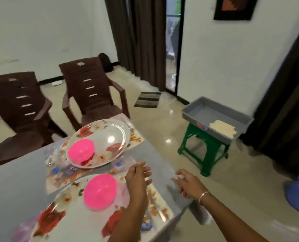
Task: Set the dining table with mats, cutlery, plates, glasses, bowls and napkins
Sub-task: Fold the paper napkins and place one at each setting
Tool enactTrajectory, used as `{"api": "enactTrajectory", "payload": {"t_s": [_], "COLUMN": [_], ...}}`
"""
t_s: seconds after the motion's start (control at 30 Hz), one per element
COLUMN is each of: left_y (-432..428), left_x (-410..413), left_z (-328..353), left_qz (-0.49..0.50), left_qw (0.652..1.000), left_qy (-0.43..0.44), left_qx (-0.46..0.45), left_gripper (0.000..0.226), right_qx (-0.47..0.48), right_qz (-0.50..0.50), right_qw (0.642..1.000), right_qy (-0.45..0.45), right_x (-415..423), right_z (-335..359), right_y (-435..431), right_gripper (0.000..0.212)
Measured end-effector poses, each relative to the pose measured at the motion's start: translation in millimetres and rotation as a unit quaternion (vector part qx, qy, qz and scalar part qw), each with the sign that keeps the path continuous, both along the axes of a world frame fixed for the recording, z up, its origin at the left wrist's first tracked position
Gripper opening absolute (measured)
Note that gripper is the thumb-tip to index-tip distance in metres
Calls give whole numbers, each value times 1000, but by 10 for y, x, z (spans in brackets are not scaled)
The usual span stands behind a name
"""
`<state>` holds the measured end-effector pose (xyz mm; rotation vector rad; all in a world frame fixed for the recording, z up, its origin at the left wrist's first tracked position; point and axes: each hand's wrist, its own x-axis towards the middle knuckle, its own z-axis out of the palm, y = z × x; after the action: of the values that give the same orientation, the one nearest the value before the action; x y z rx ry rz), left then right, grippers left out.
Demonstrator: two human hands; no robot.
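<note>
Though near table, grey tray atop stool

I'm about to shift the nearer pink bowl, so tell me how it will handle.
The nearer pink bowl looks like plastic, so probably light and hard to break. It sits on a glossy clear plate, so a push would likely slide it.

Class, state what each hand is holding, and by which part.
Nothing is held: the left hand and the right hand are both empty, with fingers loosely curled.
</note>
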<state>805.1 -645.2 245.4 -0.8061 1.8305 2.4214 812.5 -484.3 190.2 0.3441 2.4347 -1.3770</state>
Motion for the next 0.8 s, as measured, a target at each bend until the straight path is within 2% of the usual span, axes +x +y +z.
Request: {"api": "enactTrajectory", "payload": {"t_s": [0.2,0.33,0.63,0.8], "left_y": [1122,1732,2951,3642], "left_x": [-273,-673,-2166,-2971], "left_z": [52,-50,-152,-173], "left_qz": [-112,-141,-128,-170], "left_qw": [993,989,990,983], "left_qy": [-23,-34,-52,-67], "left_qx": [3,0,21,4], "left_gripper": [17,18,16,17], "right_qx": [1,-5,14,11], "right_qz": [-79,-133,-156,-167], "right_qw": [997,991,987,985], "right_qy": [13,10,-23,-41], "right_x": [17,-260,-1568,-2345], "right_z": [76,50,0,-1], "right_y": [1240,1946,3339,4019], "right_gripper": [21,17,11,8]}}
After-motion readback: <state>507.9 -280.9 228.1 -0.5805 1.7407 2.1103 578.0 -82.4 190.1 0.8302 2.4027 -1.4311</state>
